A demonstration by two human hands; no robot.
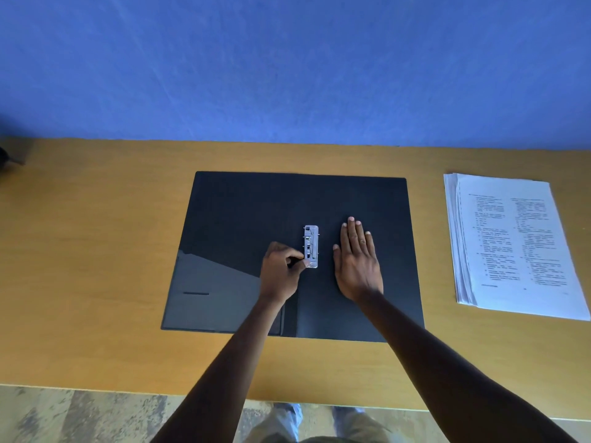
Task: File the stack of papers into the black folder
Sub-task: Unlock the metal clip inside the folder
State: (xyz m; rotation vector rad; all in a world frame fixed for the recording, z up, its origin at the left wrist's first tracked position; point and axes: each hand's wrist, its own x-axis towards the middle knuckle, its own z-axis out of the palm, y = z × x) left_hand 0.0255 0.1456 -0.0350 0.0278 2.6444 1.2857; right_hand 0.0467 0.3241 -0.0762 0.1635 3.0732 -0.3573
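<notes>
The black folder [243, 215] lies open and flat in the middle of the wooden desk. A silver metal clip [311, 243] runs along its spine. My left hand [281, 276] pinches the near end of the clip with thumb and fingertips. Flat on the folder's right half rests my right hand [356, 260], fingers spread, holding nothing. The stack of printed white papers [515, 244] sits on the desk to the right of the folder, apart from both hands.
The wooden desk [96, 266] stands against a blue wall [287, 65]. A dark object [6, 158] shows at the desk's far left edge. The desk's near edge runs just above my legs and the floor.
</notes>
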